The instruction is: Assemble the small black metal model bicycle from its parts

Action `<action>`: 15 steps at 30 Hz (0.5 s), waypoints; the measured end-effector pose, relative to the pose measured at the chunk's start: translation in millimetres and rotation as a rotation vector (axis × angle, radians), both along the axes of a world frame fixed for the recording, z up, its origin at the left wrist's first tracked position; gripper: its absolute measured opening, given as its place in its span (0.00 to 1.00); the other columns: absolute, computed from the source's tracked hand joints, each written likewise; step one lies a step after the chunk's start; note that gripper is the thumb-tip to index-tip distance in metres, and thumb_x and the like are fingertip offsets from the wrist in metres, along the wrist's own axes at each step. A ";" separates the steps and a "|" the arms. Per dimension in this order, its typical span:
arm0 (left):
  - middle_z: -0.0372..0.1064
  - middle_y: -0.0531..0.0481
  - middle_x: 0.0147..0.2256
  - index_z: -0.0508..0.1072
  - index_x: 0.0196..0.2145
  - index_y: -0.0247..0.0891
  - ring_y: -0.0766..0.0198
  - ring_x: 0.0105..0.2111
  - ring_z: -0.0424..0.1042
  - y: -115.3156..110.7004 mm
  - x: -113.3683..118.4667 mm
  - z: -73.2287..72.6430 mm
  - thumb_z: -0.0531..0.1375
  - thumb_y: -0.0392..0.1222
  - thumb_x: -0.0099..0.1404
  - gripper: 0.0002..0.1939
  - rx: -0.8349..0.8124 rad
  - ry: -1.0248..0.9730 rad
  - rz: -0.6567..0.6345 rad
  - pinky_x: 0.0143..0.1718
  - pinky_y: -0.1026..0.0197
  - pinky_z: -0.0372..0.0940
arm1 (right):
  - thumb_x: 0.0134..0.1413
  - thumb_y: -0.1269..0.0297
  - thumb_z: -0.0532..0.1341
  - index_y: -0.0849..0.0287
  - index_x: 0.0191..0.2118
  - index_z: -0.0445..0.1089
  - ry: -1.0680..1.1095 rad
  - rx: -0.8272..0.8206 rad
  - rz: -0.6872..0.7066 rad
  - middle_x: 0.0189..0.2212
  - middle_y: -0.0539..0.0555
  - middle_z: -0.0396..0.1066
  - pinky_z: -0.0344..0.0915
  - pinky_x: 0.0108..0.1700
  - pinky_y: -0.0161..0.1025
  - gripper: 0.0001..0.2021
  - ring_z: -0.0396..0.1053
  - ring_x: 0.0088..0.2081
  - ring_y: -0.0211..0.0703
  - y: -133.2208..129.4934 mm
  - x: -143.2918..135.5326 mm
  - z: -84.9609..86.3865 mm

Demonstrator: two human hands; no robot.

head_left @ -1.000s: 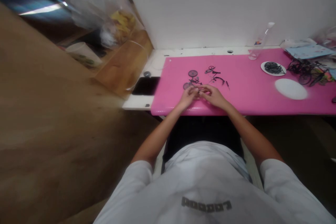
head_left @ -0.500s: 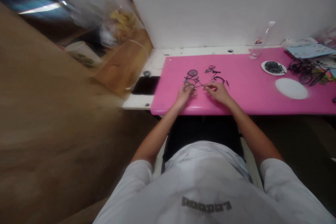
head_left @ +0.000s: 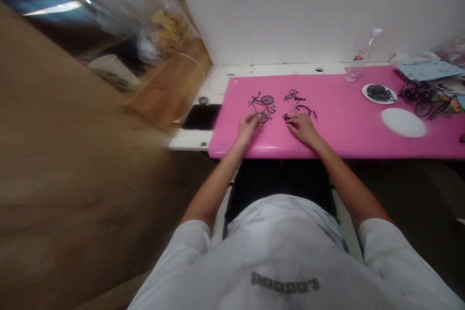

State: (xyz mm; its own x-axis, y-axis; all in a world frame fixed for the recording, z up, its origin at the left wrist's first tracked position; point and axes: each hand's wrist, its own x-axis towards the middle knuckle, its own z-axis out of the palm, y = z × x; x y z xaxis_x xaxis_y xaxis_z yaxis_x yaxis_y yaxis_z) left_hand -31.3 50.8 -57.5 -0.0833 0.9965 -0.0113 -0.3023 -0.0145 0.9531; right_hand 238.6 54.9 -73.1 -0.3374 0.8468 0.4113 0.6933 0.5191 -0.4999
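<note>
The person's left hand [head_left: 247,128] is bending its fingertips in by the small black bike frame [head_left: 269,111] and the near wheel [head_left: 264,118], while the far wheel [head_left: 267,100] is lying just behind; can't tell if it's pinching anything. The right hand [head_left: 304,127] is curling its thumb & fingers by a tiny dark pc [head_left: 286,117], can't tell if it's pinching that, w/ more black bike pcs [head_left: 303,107] lying behind it. All these bits are sitting nr the front of the pink mat [head_left: 345,131] on the bench [head_left: 218,73], btwn the hands or just past them.
</note>
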 end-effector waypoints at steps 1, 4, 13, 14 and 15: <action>0.79 0.49 0.34 0.83 0.46 0.35 0.70 0.27 0.70 1.0 -0.7 -1.5 0.72 0.42 0.64 0.14 0.012 0.003 -0.003 0.30 0.67 0.66 | 0.68 0.62 0.62 0.53 0.47 0.86 0.000 -0.001 -0.001 0.50 0.61 0.84 0.66 0.66 0.64 0.13 0.75 0.57 0.61 0.2 0.4 -0.1; 0.78 0.50 0.33 0.84 0.44 0.35 0.71 0.26 0.69 4.5 -2.2 -6.3 0.73 0.42 0.63 0.13 0.045 -0.004 -0.001 0.29 0.68 0.64 | 0.68 0.62 0.62 0.53 0.47 0.86 -0.008 0.009 -0.007 0.50 0.61 0.84 0.65 0.67 0.62 0.13 0.75 0.57 0.60 0.2 1.2 -0.1; 0.69 0.53 0.24 0.84 0.39 0.35 0.70 0.21 0.64 17.3 -21.4 -8.7 0.71 0.57 0.68 0.19 0.117 0.136 0.066 0.22 0.67 0.57 | 0.70 0.60 0.61 0.54 0.61 0.81 0.051 0.039 -0.036 0.55 0.62 0.81 0.67 0.67 0.65 0.19 0.74 0.59 0.63 0.2 1.0 -4.0; 0.68 0.54 0.23 0.84 0.39 0.36 0.69 0.20 0.63 19.3 -28.7 -6.9 0.71 0.58 0.68 0.20 0.137 0.173 0.069 0.21 0.66 0.55 | 0.70 0.60 0.61 0.54 0.61 0.80 0.065 0.049 -0.046 0.56 0.63 0.80 0.66 0.68 0.66 0.19 0.73 0.59 0.63 0.0 0.9 -4.1; 0.67 0.54 0.22 0.84 0.40 0.37 0.69 0.19 0.63 21.6 -37.2 -5.1 0.70 0.59 0.70 0.20 0.169 0.228 0.063 0.21 0.65 0.55 | 0.70 0.59 0.61 0.54 0.61 0.80 0.076 0.059 -0.055 0.56 0.64 0.79 0.66 0.69 0.66 0.19 0.72 0.60 0.63 -0.3 1.0 -4.3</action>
